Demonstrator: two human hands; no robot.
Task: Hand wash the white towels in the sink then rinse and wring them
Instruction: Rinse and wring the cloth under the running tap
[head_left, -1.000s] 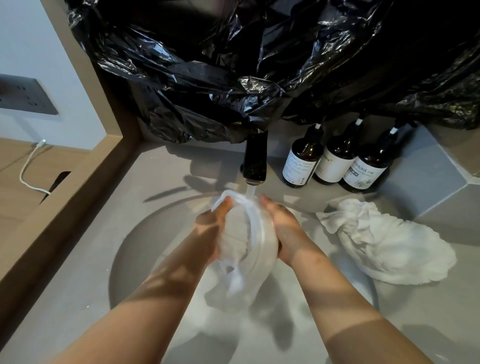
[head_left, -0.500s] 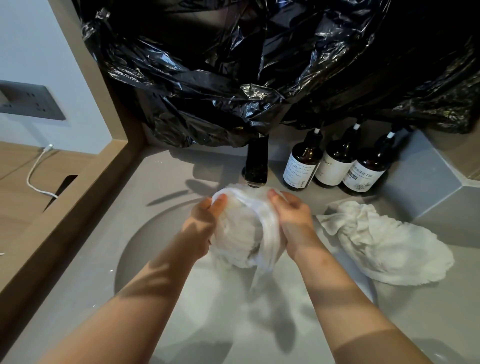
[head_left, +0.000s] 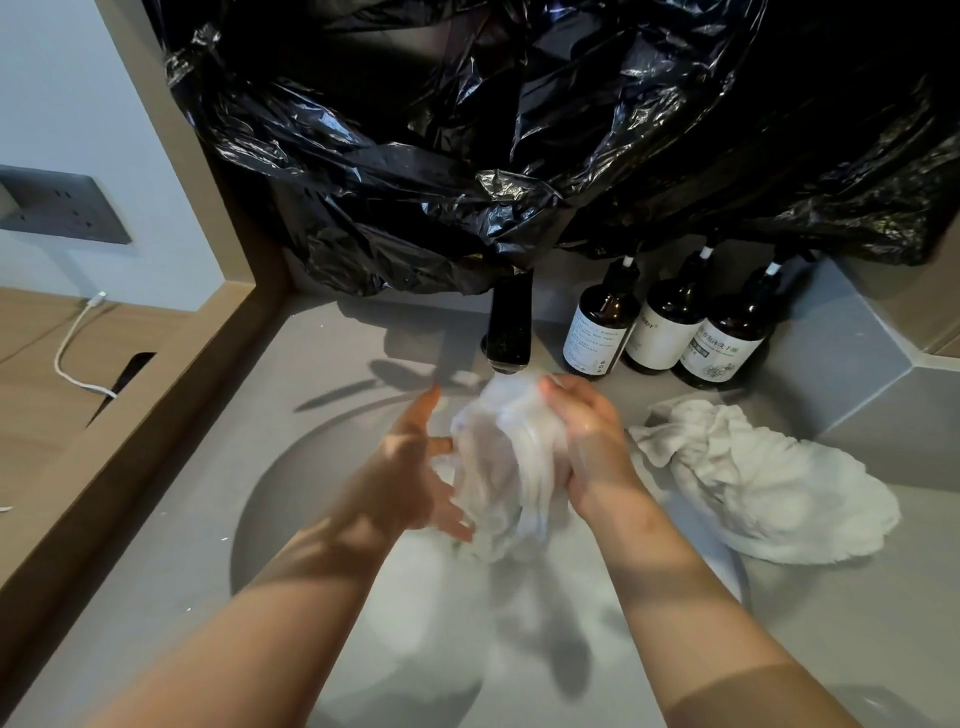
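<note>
Right hand (head_left: 592, 441) gripping towel (head_left: 504, 462), left hand (head_left: 410, 467) touching, bottle labels (head_left: 592, 345) unreadable

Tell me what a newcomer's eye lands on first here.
First, the crumpled black plastic sheet draped across the whole top, above the sink. Next, the white towel bunched under the black tap, with the right hand gripping it and the left hand spread against its side. A second towel lies heaped on the counter to the right, near three brown bottles.
</note>
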